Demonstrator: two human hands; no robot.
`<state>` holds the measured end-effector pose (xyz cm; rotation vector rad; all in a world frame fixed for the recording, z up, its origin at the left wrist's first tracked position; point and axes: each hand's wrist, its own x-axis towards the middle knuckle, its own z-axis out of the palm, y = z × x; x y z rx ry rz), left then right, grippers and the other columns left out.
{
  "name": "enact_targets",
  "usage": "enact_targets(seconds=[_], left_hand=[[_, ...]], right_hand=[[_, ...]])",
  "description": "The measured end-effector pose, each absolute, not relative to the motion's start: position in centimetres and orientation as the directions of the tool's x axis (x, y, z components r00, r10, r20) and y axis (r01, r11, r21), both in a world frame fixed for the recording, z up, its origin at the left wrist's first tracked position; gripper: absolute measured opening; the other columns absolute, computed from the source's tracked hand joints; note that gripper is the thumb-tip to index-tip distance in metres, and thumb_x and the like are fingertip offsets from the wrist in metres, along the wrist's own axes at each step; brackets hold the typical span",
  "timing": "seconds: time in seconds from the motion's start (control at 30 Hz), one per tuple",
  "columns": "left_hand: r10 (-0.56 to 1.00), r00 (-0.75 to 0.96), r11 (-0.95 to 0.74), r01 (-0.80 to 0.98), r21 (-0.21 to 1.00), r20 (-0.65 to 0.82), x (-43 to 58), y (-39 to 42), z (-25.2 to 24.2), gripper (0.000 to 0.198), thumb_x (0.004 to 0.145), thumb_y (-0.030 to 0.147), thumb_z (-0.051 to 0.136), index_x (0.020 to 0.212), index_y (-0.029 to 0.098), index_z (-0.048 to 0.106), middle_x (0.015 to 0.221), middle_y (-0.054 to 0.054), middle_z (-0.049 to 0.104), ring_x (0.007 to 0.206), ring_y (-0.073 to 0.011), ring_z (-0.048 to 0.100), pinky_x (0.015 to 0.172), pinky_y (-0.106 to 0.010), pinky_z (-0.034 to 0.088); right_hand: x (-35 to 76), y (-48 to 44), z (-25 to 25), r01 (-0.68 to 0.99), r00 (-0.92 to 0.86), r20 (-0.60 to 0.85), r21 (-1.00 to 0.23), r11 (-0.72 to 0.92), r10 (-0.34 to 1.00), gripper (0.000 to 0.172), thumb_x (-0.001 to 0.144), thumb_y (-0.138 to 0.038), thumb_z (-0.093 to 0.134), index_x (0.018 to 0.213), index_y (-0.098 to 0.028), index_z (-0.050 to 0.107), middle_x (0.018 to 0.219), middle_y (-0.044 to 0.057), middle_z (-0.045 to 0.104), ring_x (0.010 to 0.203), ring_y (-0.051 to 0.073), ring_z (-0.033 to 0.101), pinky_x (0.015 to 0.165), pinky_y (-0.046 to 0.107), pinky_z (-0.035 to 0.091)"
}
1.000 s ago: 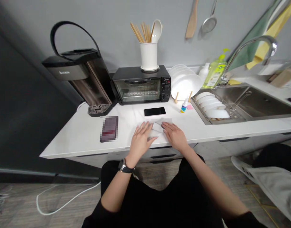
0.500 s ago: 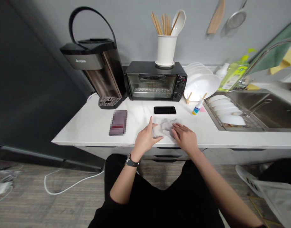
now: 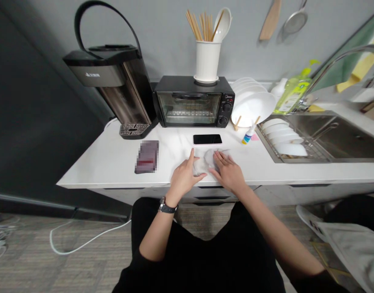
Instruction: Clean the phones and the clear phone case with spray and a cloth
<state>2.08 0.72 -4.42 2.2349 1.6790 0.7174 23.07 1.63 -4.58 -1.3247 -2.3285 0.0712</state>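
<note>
A thin, crumpled whitish-grey sheet (image 3: 201, 166), cloth or plastic I cannot tell, lies on the counter near its front edge. On its left side rests my left hand (image 3: 183, 178), thumb and index finger spread apart along the sheet's border. My right hand (image 3: 229, 173) lies flat over the sheet's right part, fingers stretched out and covering some of it. Just behind the sheet is a black-screened phone (image 3: 207, 139), lying face up. To the left, apart from both hands, a blurred-out purple item (image 3: 147, 156) lies on the counter.
Behind the phone stands a toaster oven (image 3: 190, 108) with a chopstick holder (image 3: 207, 61) on top. A water dispenser (image 3: 114, 81) is at the left. A small bottle (image 3: 248, 134), plates (image 3: 254, 108) and a sink (image 3: 351, 134) are on the right. Another person's leg (image 3: 342, 244) shows at lower right.
My right hand has slid slightly left over the sheet, its thumb now closer to my left hand. The left hand has hardly moved. The whole view has shifted a little.
</note>
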Motion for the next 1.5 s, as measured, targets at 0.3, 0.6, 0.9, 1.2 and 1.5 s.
enact_targets(seconds=[0.3, 0.6, 0.9, 1.2, 1.5], left_hand=[[0.952, 0.208, -0.295, 0.828, 0.477, 0.226, 2.1, 0.5, -4.0, 0.115, 0.087, 0.044, 0.076, 0.167, 0.022, -0.003, 0.144, -0.015, 0.065, 0.126, -0.0300, 0.066, 0.099, -0.039, 0.054], [0.940, 0.236, -0.330, 0.806, 0.491, 0.245, 1.8, 0.7, -4.5, 0.113, 0.087, 0.039, 0.076, 0.167, 0.023, -0.002, 0.146, -0.013, 0.063, 0.132, -0.0281, 0.063, 0.104, -0.039, 0.052], [0.955, 0.219, -0.290, 0.821, 0.492, 0.198, 1.8, 1.1, -4.4, 0.109, 0.087, 0.027, 0.072, 0.168, 0.025, -0.002, 0.144, -0.011, 0.065, 0.127, -0.0266, 0.065, 0.102, -0.037, 0.052], [0.951, 0.236, -0.304, 0.832, 0.464, 0.201, 1.9, 1.2, -4.5, 0.115, 0.086, 0.036, 0.077, 0.167, 0.023, -0.003, 0.142, -0.014, 0.065, 0.126, -0.0289, 0.065, 0.102, -0.039, 0.051], [0.941, 0.246, -0.330, 0.817, 0.473, 0.233, 2.0, 1.3, -4.4, 0.113, 0.084, 0.037, 0.079, 0.167, 0.023, 0.002, 0.140, -0.013, 0.066, 0.127, -0.0293, 0.064, 0.106, -0.041, 0.050]], right_hand=[[22.3, 1.2, -4.8, 0.756, -0.460, 0.368, -0.315, 0.573, 0.808, 0.055, 0.109, -0.048, 0.042, 0.150, -0.014, 0.055, 0.152, 0.017, 0.057, 0.145, 0.032, 0.051, 0.121, 0.057, 0.039], [23.2, 0.0, -4.7, 0.686, -0.556, 0.349, -0.320, 0.653, 0.755, 0.057, 0.105, -0.054, 0.049, 0.149, -0.018, 0.056, 0.151, 0.015, 0.059, 0.141, 0.029, 0.057, 0.120, 0.052, 0.043], [21.3, -0.5, -4.5, 0.628, -0.610, 0.350, -0.334, 0.703, 0.711, 0.073, 0.100, -0.065, 0.053, 0.151, -0.012, 0.053, 0.155, 0.016, 0.055, 0.147, 0.030, 0.050, 0.125, 0.049, 0.038], [22.7, 0.4, -4.8, 0.651, -0.579, 0.372, -0.326, 0.686, 0.726, 0.083, 0.095, -0.068, 0.059, 0.154, -0.011, 0.050, 0.157, 0.019, 0.051, 0.148, 0.033, 0.048, 0.125, 0.055, 0.036], [22.4, 0.0, -5.0, 0.711, -0.523, 0.374, -0.304, 0.634, 0.766, 0.085, 0.096, -0.068, 0.057, 0.154, -0.007, 0.049, 0.157, 0.021, 0.051, 0.149, 0.034, 0.046, 0.124, 0.053, 0.037]])
